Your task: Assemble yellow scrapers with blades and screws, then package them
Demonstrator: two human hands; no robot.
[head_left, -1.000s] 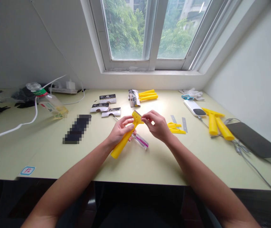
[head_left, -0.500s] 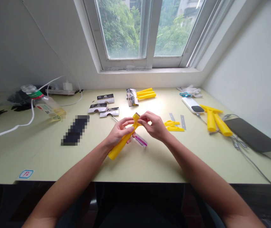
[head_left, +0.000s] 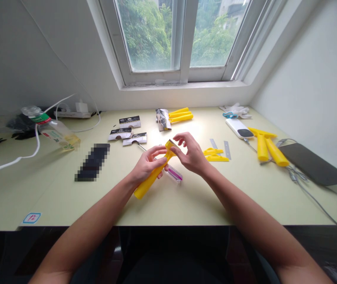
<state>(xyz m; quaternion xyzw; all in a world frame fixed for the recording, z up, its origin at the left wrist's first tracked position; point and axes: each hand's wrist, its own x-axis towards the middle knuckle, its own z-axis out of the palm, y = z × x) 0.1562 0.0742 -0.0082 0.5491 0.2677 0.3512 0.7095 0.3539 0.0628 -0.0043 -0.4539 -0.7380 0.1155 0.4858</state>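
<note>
Pale counter (head_left: 53, 197) under me: my left hand (head_left: 147, 165) clenches a yellow scraper (head_left: 146, 185), my right hand (head_left: 192, 156) open beside its head.

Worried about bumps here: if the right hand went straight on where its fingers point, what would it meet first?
The right hand would probably meet the yellow scraper's head held in the left hand; depth is unclear, so it might pass above.

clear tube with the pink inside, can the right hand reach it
Probably yes: the clear tube lies just below the right hand, with nothing between them; the hand is at the head of the yellow scraper.
</note>
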